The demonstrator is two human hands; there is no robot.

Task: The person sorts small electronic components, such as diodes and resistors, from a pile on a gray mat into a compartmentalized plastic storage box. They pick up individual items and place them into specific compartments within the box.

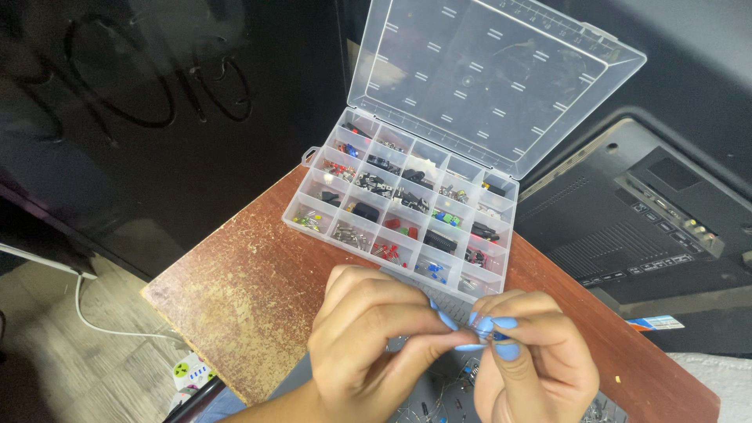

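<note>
Just in front of the open organiser box (407,196), the left hand (368,337) and right hand (533,360) both pinch a tiny wire-legged part (479,337) (barely visible), best held low over the table (235,290) with light pressure.

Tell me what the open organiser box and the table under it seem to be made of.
Compartment organiser box: clear, slightly frosted plastic by the look; the small parts show through its walls and raised lid.
Table: probably wood or board with a reddish-brown coating, worn; pale scuffed patches show toward its near left edge.
</note>
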